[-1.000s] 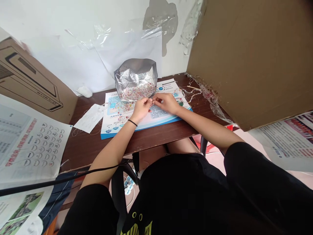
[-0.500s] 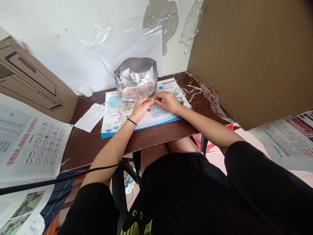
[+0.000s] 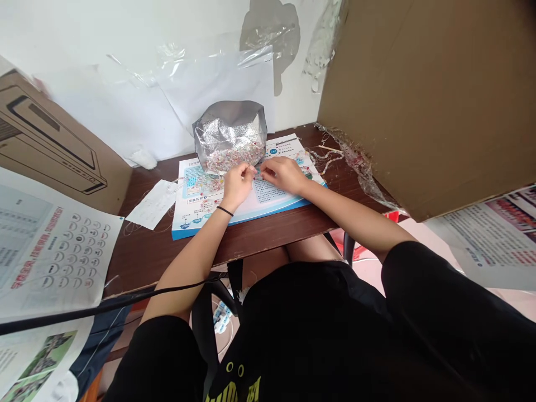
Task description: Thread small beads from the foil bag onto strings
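Observation:
A silver-lined bag stands open against the wall, with many small red, white and clear beads inside. It rests on a blue-and-white printed board. My left hand is just in front of the bag, thumb and fingertips pinched together; whatever they hold is too small to make out. Close by on its right, my right hand also pinches, its fingertips pointing at the left ones with a narrow gap between. More loose beads lie on the board, left of my left hand.
A white paper slip lies left of the board. Bead strands and crumpled plastic are at the right, beside a large cardboard panel. Another cardboard box stands at the left. A black cable crosses the lower left.
My hands, touching at the fingertips before, are now slightly apart. The left hand has turned more upright and shifted a little left. The whole view has moved slightly.

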`<state>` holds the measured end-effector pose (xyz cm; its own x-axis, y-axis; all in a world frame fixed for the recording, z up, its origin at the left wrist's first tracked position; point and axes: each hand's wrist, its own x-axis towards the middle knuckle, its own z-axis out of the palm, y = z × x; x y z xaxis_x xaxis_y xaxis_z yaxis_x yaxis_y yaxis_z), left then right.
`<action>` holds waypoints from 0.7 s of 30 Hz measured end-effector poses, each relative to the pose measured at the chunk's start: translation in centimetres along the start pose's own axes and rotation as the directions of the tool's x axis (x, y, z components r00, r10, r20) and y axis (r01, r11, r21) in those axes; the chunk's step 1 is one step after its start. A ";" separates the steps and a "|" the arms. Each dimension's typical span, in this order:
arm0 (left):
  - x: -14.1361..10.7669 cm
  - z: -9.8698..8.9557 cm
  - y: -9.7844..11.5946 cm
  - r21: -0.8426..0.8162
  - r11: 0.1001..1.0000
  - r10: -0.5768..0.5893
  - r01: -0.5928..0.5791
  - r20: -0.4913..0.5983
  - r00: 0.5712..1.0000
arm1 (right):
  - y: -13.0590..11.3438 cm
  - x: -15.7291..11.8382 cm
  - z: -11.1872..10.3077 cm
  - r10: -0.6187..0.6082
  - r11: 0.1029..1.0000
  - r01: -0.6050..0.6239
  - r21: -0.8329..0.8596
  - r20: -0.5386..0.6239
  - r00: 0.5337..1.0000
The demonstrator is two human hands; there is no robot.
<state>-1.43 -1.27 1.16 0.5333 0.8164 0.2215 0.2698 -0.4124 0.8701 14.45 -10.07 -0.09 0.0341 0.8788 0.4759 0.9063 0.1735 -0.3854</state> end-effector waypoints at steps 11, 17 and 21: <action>2.4 -2.5 0.2 -0.845 0.493 -0.501 0.208 -0.080 0.861 | 2.4 0.6 -0.7 0.217 0.972 -0.222 -0.078 -0.068 0.974; 2.6 -4.0 0.7 -0.508 0.831 -0.402 0.226 -0.268 0.876 | 3.6 0.7 -0.8 0.276 0.943 -0.299 -0.150 -0.154 0.949; 2.3 -4.9 0.0 -0.073 0.995 -0.085 0.062 -0.359 0.930 | 4.7 0.7 -0.8 0.295 0.934 -0.320 -0.155 -0.168 0.941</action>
<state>-4.11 2.52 3.82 0.1853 0.9389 0.2902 0.2429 -0.3299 0.9122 19.04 -9.00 -0.98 0.3700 0.8030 0.4672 0.9014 -0.1884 -0.3899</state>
